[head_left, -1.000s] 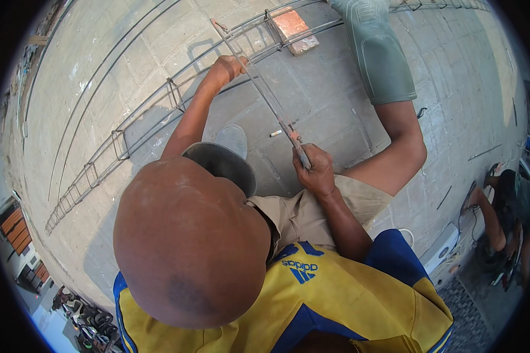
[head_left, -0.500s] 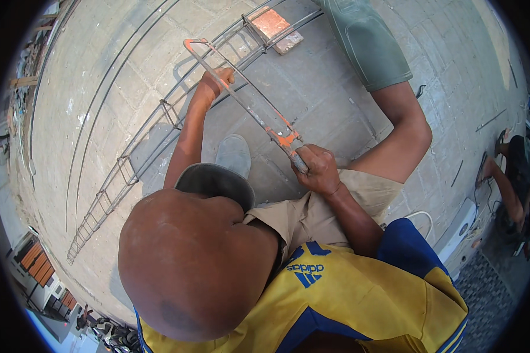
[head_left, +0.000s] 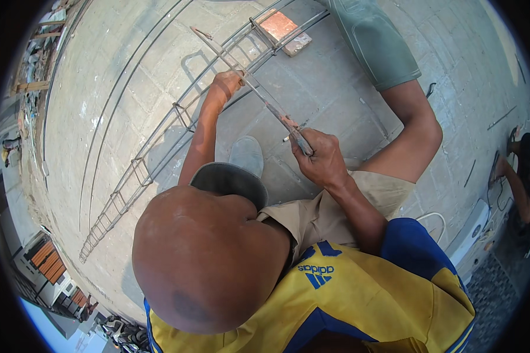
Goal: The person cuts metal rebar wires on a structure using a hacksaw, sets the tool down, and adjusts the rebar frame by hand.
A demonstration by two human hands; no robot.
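In my right hand (head_left: pixel 323 157) is the handle of a hacksaw (head_left: pixel 268 105), with the fingers wrapped round it. The saw's worn orange-and-grey frame appears nearly edge-on, its far end reaching over a long rebar cage (head_left: pixel 185 117). My left hand (head_left: pixel 228 83) is closed at the cage, beside the saw, and seems to grip one of its steel bars; the saw partly covers the fingers. The cage runs diagonally from far right to near left. A reddish brick (head_left: pixel 284 30) lies under its far end.
Loose long steel rods (head_left: pixel 109 88) curve along the paving on the left. A green boot (head_left: pixel 371 44) is on my right leg; a grey boot toe (head_left: pixel 246 156) shows below the cage. Another person's arm (head_left: pixel 517 191) is at the far right, near a white case (head_left: pixel 468 232).
The hacksaw has turned from showing its open frame to nearly edge-on. My right hand has rolled with it, still gripping the handle. My left hand stays at the cage.
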